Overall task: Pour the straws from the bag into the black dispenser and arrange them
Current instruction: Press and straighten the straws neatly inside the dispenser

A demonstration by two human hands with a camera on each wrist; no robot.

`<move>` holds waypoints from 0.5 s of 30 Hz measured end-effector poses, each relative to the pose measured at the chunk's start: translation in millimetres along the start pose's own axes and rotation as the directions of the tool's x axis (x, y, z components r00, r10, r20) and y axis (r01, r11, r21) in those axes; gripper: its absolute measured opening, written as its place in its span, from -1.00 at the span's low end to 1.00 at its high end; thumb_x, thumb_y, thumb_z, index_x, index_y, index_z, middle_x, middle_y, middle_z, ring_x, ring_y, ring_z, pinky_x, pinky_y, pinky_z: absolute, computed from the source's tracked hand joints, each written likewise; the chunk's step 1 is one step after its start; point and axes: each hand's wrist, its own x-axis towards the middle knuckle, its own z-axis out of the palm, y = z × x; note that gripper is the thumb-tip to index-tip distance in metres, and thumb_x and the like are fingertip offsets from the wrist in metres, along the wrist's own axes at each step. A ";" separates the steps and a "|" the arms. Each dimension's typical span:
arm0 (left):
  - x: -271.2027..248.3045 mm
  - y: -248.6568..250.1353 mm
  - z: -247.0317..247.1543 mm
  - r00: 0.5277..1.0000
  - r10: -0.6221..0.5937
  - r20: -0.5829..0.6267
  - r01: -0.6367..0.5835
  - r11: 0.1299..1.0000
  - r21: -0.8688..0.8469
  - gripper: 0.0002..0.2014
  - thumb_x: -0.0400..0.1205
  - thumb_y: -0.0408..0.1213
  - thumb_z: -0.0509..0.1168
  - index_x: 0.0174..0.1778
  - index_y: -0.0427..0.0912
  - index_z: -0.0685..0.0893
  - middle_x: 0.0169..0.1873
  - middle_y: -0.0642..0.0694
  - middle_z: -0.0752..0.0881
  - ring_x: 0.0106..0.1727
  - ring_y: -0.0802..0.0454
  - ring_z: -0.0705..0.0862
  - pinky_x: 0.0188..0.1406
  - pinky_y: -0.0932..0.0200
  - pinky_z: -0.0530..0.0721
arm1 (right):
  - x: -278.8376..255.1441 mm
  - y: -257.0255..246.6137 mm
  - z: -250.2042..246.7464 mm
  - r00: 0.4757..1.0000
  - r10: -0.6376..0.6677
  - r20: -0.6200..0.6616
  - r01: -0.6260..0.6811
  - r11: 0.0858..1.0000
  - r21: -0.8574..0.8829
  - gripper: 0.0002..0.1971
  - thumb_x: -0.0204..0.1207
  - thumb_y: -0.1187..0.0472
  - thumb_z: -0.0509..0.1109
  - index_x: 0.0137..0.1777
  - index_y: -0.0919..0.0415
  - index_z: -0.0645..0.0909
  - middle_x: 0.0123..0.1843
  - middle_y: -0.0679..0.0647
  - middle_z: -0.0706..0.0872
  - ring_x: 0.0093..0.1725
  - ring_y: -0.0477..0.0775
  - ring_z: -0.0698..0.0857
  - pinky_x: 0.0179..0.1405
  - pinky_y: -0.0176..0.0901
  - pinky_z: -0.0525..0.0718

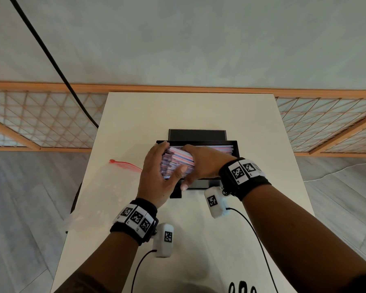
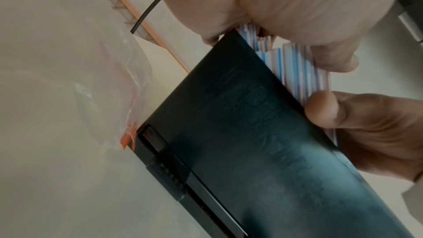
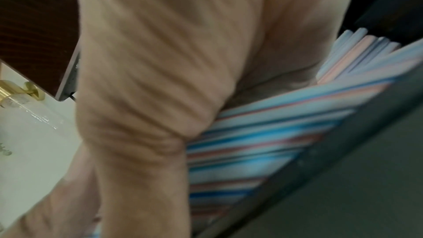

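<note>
The black dispenser (image 1: pixel 234 149) stands in the middle of the white table, its lid (image 1: pixel 197 135) tipped open behind it. A thick bundle of pink, blue and white striped straws (image 1: pixel 179 160) lies lengthwise in it, raised at the left end. My left hand (image 1: pixel 154 168) cups that left end, fingers curled over the top. From above, my right hand (image 1: pixel 202 163) grips the bundle, thumb on the near side. The left wrist view shows the dispenser's front wall (image 2: pixel 251 133) with straws (image 2: pixel 297 71) above it. In the right wrist view the straws (image 3: pixel 263 133) are blurred.
The empty clear bag with a red zip (image 1: pixel 124 164) lies flat on the table's left part (image 1: pixel 106 197). A black cable (image 1: pixel 57 68) hangs at the upper left. A wooden lattice screen (image 1: pixel 40 121) runs behind the table. Bare tabletop (image 1: pixel 188 111) lies beyond the dispenser.
</note>
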 end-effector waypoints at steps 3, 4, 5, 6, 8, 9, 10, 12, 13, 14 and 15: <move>0.3 -4.3 1.6 1.000 -0.008 -0.008 0.009 0.999 0.046 -0.20 0.52 0.33 0.30 0.61 -0.03 0.36 0.52 0.15 0.41 0.65 -0.06 0.37 0.49 -0.20 0.56 | 1.7 0.2 0.4 1.000 -0.017 -0.025 0.017 1.000 0.004 -0.01 -0.03 -0.21 0.81 0.41 -0.08 0.43 0.16 -0.11 0.74 0.13 -0.03 0.72 0.25 0.05 0.70; 0.6 -5.7 1.8 1.000 -0.016 -0.003 0.016 0.999 0.047 -0.19 0.52 0.35 0.29 0.61 -0.01 0.36 0.53 0.16 0.40 0.66 -0.06 0.37 0.49 -0.19 0.56 | 1.7 0.9 0.8 0.999 -0.023 -0.030 0.023 1.000 0.007 -0.01 -0.03 -0.22 0.81 0.41 -0.08 0.44 0.16 -0.10 0.75 0.13 -0.03 0.72 0.25 0.07 0.71; 1.3 -6.8 1.9 1.000 -0.022 0.007 0.021 0.999 0.046 -0.18 0.52 0.39 0.27 0.62 0.00 0.35 0.55 0.12 0.41 0.64 -0.06 0.39 0.46 -0.18 0.59 | 1.9 1.8 1.4 0.999 -0.023 -0.027 0.023 1.000 0.011 -0.03 -0.03 -0.22 0.81 0.40 -0.09 0.45 0.15 -0.11 0.75 0.12 -0.03 0.73 0.25 0.08 0.71; 1.9 -7.3 1.8 0.999 -0.029 0.017 0.028 0.998 0.047 -0.17 0.51 0.41 0.25 0.62 0.02 0.34 0.57 0.07 0.41 0.63 -0.06 0.41 0.45 -0.17 0.61 | 1.5 2.3 1.9 1.000 -0.022 -0.022 0.023 1.000 0.015 -0.06 -0.01 -0.21 0.81 0.38 -0.09 0.46 0.14 -0.12 0.75 0.11 -0.05 0.73 0.25 0.08 0.71; 2.8 -6.0 1.0 0.999 -0.040 0.026 0.038 0.997 0.062 -0.16 0.50 0.42 0.24 0.63 0.03 0.34 0.60 0.04 0.40 0.64 -0.04 0.39 0.47 -0.13 0.60 | 1.4 2.9 2.7 1.000 -0.023 -0.021 0.023 1.000 0.013 -0.11 0.02 -0.18 0.81 0.35 -0.08 0.49 0.12 -0.13 0.75 0.10 -0.07 0.72 0.26 0.07 0.70; 3.2 -4.6 0.4 0.999 -0.047 0.026 0.044 0.996 0.076 -0.16 0.49 0.42 0.23 0.63 0.02 0.35 0.61 0.04 0.39 0.66 -0.03 0.37 0.51 -0.08 0.57 | 1.8 2.9 2.6 0.999 -0.022 -0.024 0.022 1.000 0.007 -0.12 0.02 -0.18 0.81 0.34 -0.08 0.49 0.12 -0.13 0.75 0.09 -0.07 0.72 0.25 0.06 0.71; 3.5 -2.6 -0.3 0.998 -0.054 0.030 0.051 0.994 0.095 -0.14 0.48 0.42 0.21 0.64 0.01 0.36 0.62 0.03 0.38 0.68 -0.02 0.33 0.54 -0.01 0.53 | 2.1 2.4 2.3 0.999 -0.026 -0.030 0.026 1.000 -0.001 -0.11 0.02 -0.19 0.81 0.34 -0.08 0.49 0.12 -0.13 0.75 0.09 -0.07 0.72 0.25 0.06 0.71; 4.4 0.0 -1.7 0.997 -0.052 0.059 0.043 0.988 0.145 -0.12 0.48 0.49 0.14 0.62 0.00 0.38 0.62 0.01 0.40 0.71 -0.01 0.27 0.54 0.10 0.45 | 3.1 1.0 1.7 0.998 -0.038 -0.046 0.036 0.999 -0.029 -0.07 -0.01 -0.23 0.80 0.37 -0.09 0.46 0.14 -0.12 0.74 0.10 -0.06 0.71 0.24 0.07 0.71; 4.9 0.4 -2.2 0.996 -0.041 0.075 0.028 0.986 0.167 -0.09 0.46 0.54 0.10 0.61 -0.01 0.40 0.62 0.02 0.42 0.72 0.01 0.24 0.56 0.12 0.40 | 3.6 0.1 1.4 0.998 -0.046 -0.053 0.043 0.998 -0.049 -0.04 -0.02 -0.25 0.79 0.40 -0.09 0.45 0.15 -0.12 0.73 0.12 -0.05 0.71 0.25 0.07 0.71; 5.6 0.4 -2.5 0.996 -0.036 0.086 0.020 0.983 0.180 -0.07 0.45 0.58 0.06 0.59 -0.01 0.43 0.62 0.02 0.42 0.73 0.03 0.21 0.59 0.14 0.34 | 4.1 -0.8 1.4 0.997 -0.055 -0.059 0.051 0.996 -0.067 -0.01 -0.03 -0.26 0.79 0.42 -0.09 0.45 0.17 -0.12 0.73 0.13 -0.04 0.70 0.25 0.07 0.71; 6.2 0.0 -2.4 0.995 -0.036 0.090 0.019 0.983 0.185 -0.06 0.43 0.59 0.04 0.57 -0.02 0.46 0.63 0.02 0.40 0.73 0.05 0.20 0.60 0.16 0.30 | 4.6 -1.6 1.7 0.996 -0.060 -0.062 0.055 0.995 -0.079 0.00 -0.04 -0.28 0.78 0.43 -0.09 0.45 0.18 -0.11 0.72 0.13 -0.04 0.70 0.25 0.08 0.70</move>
